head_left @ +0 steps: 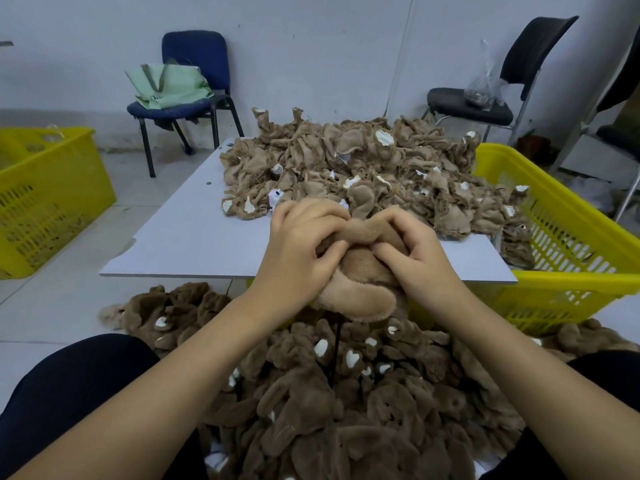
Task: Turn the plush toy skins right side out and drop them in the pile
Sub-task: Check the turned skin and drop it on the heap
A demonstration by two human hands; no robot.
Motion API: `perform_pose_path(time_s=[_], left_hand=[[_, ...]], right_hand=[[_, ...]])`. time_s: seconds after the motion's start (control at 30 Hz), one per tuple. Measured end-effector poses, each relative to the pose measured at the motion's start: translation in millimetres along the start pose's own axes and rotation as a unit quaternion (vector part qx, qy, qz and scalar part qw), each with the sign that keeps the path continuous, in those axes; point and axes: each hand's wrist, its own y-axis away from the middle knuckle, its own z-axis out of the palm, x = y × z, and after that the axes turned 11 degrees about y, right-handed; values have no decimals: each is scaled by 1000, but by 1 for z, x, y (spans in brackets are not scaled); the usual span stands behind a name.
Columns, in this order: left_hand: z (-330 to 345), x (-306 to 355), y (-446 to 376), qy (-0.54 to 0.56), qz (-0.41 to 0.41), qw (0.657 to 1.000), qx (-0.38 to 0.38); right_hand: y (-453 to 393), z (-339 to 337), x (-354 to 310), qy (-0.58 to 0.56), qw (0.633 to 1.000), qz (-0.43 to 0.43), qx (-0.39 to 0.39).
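Below the hands, spreading across the floor between the person's dark-clad knees, lies the pile of fluffy brown skins (363, 403) already turned furry side out, cream patches showing here and there. Beyond the hands, a white surface (180, 237) carries a heap of inside-out skins (363, 168), paler tan and rough, with raw seams and white scraps; its near edge comes just beside the fingertips. To the right of the hands a yellow basket (571, 237) stands against the surface's corner, with a few tan skins spilling at its rim; well off to the left sits a second yellow basket (45, 199). Farther back, beyond the heap and to the left, a blue chair (204, 60) holds a green bag (169, 85); to the right a black chair (512, 81) holds a clear plastic bag (485, 86). The left hand (301, 251) and the right hand (415, 258) are both closed on one plush skin (360, 289), held above the near edge of the surface: the fingers curl over its top fold, the thumbs press into the middle, and a light tan furry lobe hangs beneath the palms.
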Motion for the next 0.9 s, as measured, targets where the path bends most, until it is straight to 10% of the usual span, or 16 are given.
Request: perform_pose_path(time_s=[0.27, 0.53, 0.9], left_hand=[[18, 1, 20, 5, -103, 994, -26], [12, 3, 2, -166, -80, 976, -115], [37, -1, 14, -6, -204, 973, -112]], right_hand=[[11, 30, 19, 36, 992, 92, -80], [9, 33, 13, 115, 992, 56, 13], [18, 52, 23, 83, 989, 120, 13]])
